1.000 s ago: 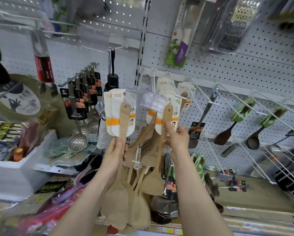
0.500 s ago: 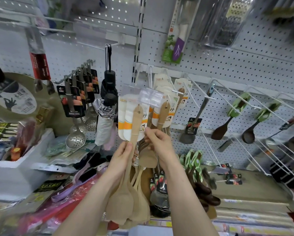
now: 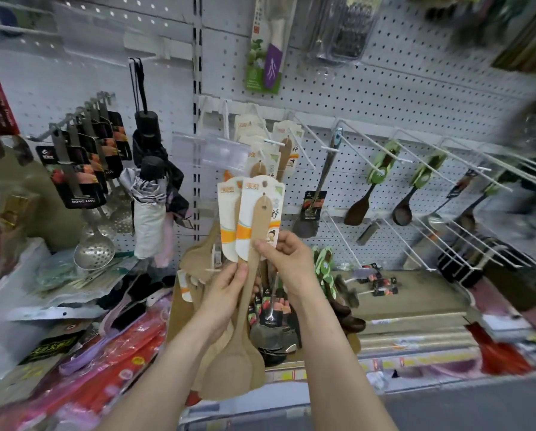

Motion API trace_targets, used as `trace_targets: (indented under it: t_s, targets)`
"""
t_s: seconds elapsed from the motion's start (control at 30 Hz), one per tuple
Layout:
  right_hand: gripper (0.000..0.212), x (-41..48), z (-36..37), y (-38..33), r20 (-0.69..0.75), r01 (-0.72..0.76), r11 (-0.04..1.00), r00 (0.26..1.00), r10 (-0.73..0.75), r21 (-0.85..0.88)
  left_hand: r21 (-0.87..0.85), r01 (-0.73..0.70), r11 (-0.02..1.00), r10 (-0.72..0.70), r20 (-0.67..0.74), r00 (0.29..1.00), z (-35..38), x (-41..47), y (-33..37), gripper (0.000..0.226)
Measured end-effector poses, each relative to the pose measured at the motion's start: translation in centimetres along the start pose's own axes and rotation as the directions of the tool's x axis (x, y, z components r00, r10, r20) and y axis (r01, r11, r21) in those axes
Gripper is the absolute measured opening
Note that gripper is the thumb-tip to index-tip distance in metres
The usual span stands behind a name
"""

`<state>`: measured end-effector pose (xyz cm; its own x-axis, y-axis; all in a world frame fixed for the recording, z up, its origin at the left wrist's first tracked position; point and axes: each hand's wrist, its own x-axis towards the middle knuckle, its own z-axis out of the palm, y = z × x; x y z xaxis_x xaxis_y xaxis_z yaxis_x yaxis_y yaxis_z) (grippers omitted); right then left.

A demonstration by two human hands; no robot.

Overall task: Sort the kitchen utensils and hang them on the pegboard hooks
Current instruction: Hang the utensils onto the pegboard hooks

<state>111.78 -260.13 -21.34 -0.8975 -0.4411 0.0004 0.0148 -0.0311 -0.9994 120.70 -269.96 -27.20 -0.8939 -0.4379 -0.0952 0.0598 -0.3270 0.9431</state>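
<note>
Left fingertips (image 3: 241, 269) pinch the handle of the front spatula (image 3: 245, 293) from the left side, thumb up against the wood, other fingers curled behind. Left hand (image 3: 221, 295) sits mid-handle, wrist bent back, forearm running down to the lower left. Right thumb (image 3: 265, 245) presses the same handle higher up, just under its card (image 3: 259, 213); the remaining fingers wrap behind the card and the bunch. Right hand (image 3: 288, 261) sits above and right of the left, forearm dropping to the lower right. Spatula held upright in front of the pegboard (image 3: 385, 98), blade down, hole end up, card-backed. A second carded spatula (image 3: 228, 219) sits just behind it on the left; how many more are in the bunch I can't tell. More carded spatulas (image 3: 279, 141) hang on a hook (image 3: 274, 141) above. Slotted spoons (image 3: 94, 250) hang at left, green-handled spoons (image 3: 381, 169) on hooks at right
</note>
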Motion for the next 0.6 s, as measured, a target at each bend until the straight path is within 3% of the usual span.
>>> trace_targets:
  t_s: [0.27, 0.6]
  targets:
    - [0.02, 1.0, -4.5, -1.4, 0.002, 0.052, 0.995, 0.999, -0.052, 0.083, 0.024, -0.01, 1.0, 0.009, 0.051, 0.999, 4.1, 1.4, -0.1, 0.027]
    - [0.021, 4.6, -7.1, -3.5, 0.073, 0.042, 0.995, 0.996, -0.049, 0.089, -0.02, -0.076, 0.997, 0.075, -0.06, 0.995, 6.5, 4.4, 0.2, 0.03]
